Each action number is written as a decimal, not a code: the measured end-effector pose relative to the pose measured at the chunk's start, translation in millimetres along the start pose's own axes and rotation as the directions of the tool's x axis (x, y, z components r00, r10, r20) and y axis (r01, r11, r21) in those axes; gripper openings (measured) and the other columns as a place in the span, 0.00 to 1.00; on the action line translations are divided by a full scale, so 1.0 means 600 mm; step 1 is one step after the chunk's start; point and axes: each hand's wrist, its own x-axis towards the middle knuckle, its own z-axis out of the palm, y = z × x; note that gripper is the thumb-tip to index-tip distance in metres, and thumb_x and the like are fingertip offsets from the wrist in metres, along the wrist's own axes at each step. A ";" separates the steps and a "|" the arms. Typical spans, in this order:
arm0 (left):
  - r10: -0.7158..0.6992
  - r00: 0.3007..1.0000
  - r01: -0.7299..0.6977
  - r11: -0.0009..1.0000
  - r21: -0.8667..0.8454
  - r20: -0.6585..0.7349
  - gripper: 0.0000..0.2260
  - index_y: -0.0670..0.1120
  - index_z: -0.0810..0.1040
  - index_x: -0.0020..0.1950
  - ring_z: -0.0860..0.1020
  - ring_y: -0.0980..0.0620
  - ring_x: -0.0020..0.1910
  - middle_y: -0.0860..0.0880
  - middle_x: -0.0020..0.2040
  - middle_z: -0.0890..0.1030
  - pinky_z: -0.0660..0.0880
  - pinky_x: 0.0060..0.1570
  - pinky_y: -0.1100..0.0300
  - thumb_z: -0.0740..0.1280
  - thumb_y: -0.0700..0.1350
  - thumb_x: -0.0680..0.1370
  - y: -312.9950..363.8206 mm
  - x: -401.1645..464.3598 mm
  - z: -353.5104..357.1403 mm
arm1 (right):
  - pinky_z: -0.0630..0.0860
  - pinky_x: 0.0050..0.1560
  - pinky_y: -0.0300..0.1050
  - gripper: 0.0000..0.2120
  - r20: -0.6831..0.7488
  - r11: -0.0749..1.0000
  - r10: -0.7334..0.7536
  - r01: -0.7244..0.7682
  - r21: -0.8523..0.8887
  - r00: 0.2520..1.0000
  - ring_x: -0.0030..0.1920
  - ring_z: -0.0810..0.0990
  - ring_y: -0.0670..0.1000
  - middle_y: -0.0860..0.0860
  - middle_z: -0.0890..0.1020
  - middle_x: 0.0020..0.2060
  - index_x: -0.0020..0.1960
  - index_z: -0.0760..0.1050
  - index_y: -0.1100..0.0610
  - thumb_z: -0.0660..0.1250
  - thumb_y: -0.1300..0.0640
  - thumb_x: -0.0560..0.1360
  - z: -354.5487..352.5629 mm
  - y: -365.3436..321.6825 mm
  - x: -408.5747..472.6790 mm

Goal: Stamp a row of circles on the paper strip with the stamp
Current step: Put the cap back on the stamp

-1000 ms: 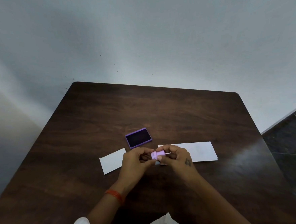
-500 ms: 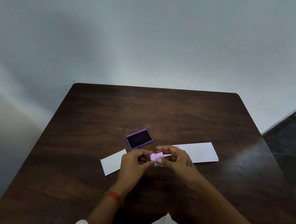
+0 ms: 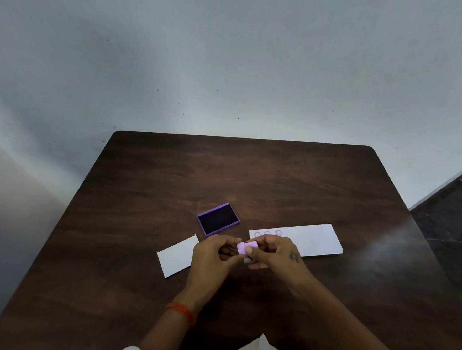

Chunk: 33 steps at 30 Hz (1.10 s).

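A small pink-purple stamp (image 3: pixel 246 248) is pinched between the fingertips of my left hand (image 3: pixel 214 260) and my right hand (image 3: pixel 277 252), a little above the table. The white paper strip (image 3: pixel 311 240) lies flat to the right, its left end partly under my right hand. Three faint purple circles (image 3: pixel 267 233) sit in a row along the strip's top left edge. The open purple ink pad (image 3: pixel 218 219) lies just beyond my hands, its dark pad facing up.
A smaller white paper piece (image 3: pixel 176 256) lies left of my left hand. The dark wooden table (image 3: pixel 224 170) ends at a grey wall behind. Dark floor tiles (image 3: pixel 456 202) show at the right. An orange band circles my left wrist.
My hands have stayed together over the strip's left end. The stamp has turned slightly between my fingertips, showing more of its pale body. The three circles show more clearly now.
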 end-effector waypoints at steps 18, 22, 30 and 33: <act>-0.143 0.990 0.143 0.988 -0.057 0.015 0.13 0.50 0.79 0.53 0.78 0.60 0.46 0.53 0.47 0.82 0.70 0.44 0.73 0.72 0.40 0.70 -0.022 0.052 0.030 | 0.73 0.47 0.43 0.07 -0.030 0.844 -0.304 0.254 -0.473 0.952 0.46 0.77 0.53 0.56 0.80 0.46 0.49 0.77 0.57 0.67 0.62 0.70 0.021 0.017 0.071; -0.180 0.983 0.179 0.984 0.018 0.028 0.16 0.49 0.78 0.57 0.76 0.62 0.45 0.50 0.53 0.82 0.68 0.46 0.74 0.69 0.37 0.71 -0.040 0.060 0.038 | 0.66 0.39 0.29 0.10 -0.030 0.834 -0.232 0.183 -0.520 0.972 0.40 0.74 0.46 0.55 0.82 0.44 0.44 0.77 0.57 0.61 0.53 0.76 0.037 0.046 0.089; -0.219 0.974 0.216 0.975 0.052 0.061 0.17 0.48 0.77 0.60 0.76 0.57 0.52 0.48 0.58 0.81 0.70 0.53 0.66 0.67 0.34 0.72 -0.055 0.064 0.040 | 0.68 0.46 0.35 0.15 0.004 0.823 -0.172 0.145 -0.549 0.985 0.43 0.76 0.46 0.55 0.83 0.46 0.46 0.77 0.57 0.58 0.48 0.77 0.042 0.056 0.095; -0.212 0.975 0.210 0.977 0.046 0.057 0.18 0.47 0.77 0.60 0.77 0.55 0.54 0.47 0.58 0.81 0.72 0.55 0.64 0.67 0.34 0.72 -0.054 0.063 0.039 | 0.69 0.48 0.35 0.12 0.014 0.823 -0.205 0.180 -0.539 0.979 0.46 0.77 0.46 0.52 0.83 0.48 0.49 0.78 0.55 0.63 0.47 0.75 0.039 0.052 0.090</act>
